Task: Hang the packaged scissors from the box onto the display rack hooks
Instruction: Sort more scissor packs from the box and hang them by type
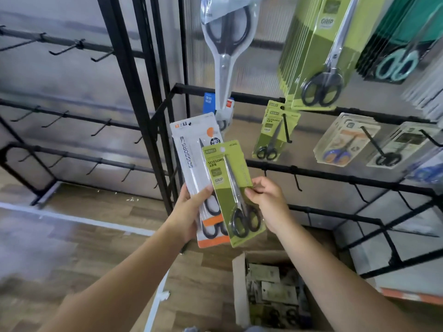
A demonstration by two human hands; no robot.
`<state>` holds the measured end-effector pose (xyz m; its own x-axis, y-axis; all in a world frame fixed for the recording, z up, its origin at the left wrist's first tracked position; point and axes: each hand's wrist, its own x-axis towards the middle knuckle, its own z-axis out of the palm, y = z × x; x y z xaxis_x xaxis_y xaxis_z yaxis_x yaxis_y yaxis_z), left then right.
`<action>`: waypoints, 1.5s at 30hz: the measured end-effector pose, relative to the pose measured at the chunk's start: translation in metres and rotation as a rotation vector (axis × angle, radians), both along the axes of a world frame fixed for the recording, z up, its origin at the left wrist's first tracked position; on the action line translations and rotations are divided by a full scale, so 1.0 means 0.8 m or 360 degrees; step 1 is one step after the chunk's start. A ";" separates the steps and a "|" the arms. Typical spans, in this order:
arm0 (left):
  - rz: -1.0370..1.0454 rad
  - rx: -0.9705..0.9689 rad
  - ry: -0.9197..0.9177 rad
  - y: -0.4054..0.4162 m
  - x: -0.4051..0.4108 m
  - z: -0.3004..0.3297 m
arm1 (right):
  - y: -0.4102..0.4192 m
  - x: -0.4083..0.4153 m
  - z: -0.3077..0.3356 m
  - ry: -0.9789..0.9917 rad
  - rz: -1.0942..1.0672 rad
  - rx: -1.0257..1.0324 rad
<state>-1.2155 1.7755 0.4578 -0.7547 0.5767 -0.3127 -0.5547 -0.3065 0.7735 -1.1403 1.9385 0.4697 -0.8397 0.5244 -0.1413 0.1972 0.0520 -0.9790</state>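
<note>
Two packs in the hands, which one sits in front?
The green pack, pinched by the right hand, overlaps the longer white-and-orange pack gripped by the left hand.

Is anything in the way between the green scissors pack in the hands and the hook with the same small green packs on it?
Nothing visible blocks it. The right hand pinches the green pack in front of the white pack that the left hand grips. Only open air lies up and right to the hook holding matching green packs.

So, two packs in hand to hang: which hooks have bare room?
Bare: black hooks on the lower right rail and the left rack. Crowded: large green scissor packs, beige packs; small green packs leave some hook.
</note>
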 end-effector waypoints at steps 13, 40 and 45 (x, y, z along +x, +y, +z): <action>0.0132 -0.0044 -0.0111 0.053 0.017 -0.016 | 0.050 0.044 0.007 0.0214 -0.0770 0.0143; 0.0232 -0.0187 -0.0005 0.050 0.050 0.001 | 0.106 -0.036 0.016 -0.0139 -0.0398 0.0401; 0.0364 -0.0261 -0.0001 0.039 0.079 0.003 | 0.045 0.001 0.025 -0.0160 0.0284 -0.0053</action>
